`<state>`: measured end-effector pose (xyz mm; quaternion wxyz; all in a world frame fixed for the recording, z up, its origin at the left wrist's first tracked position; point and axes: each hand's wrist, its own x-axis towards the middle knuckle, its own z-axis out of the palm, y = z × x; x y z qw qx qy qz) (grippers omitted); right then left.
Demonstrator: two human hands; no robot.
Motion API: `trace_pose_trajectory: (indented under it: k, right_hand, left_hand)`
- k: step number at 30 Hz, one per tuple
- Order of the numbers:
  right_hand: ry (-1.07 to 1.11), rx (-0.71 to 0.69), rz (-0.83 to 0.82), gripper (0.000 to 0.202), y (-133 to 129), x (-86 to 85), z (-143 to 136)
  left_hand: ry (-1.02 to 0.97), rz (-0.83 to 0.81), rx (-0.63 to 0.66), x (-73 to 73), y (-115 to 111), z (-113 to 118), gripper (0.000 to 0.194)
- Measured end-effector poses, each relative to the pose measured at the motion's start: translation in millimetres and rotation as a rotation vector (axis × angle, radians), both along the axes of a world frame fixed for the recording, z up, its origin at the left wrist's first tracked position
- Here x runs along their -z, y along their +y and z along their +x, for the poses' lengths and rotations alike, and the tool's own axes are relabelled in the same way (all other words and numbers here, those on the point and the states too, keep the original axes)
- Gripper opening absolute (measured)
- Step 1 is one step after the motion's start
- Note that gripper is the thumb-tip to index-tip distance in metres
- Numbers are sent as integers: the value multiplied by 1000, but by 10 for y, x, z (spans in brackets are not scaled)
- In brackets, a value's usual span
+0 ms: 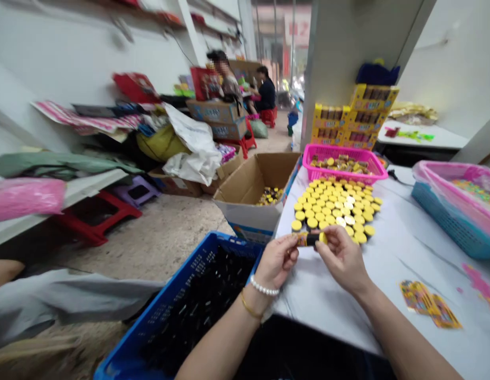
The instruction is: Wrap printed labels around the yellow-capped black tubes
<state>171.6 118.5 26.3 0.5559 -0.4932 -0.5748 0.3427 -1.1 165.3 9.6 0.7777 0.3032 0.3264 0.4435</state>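
A small black bottle with a yellow cap (311,239) lies sideways between my two hands, just over the near edge of the white table. My left hand (277,259) is closed, pinching its left end, where a colourful printed label shows. On the capped end, the thumb and fingers of my right hand (342,257) are closed too. How far the label wraps around the bottle cannot be made out. Right behind my hands, many upright black bottles with yellow caps (331,203) stand packed together. A few printed label sheets (429,304) lie on the table to the right.
Behind the bottles sits a pink basket (348,177) of small items. A blue crate (158,301) full of black pieces stands below left, an open cardboard box (245,184) beyond it. Another basket (446,216) is at right. Two people (264,95) sit in the background.
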Motion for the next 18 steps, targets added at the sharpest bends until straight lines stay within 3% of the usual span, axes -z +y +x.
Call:
trace_pose_trajectory:
  k: [9,18]
  right_hand:
    - [-22,-57,59,25,-7,15,34]
    - [188,-192,-11,29,-30,-78,29]
  left_hand:
    - [8,137,-5,-105,-20,-29,41]
    - [24,121,-22,-148,-172,-46,45]
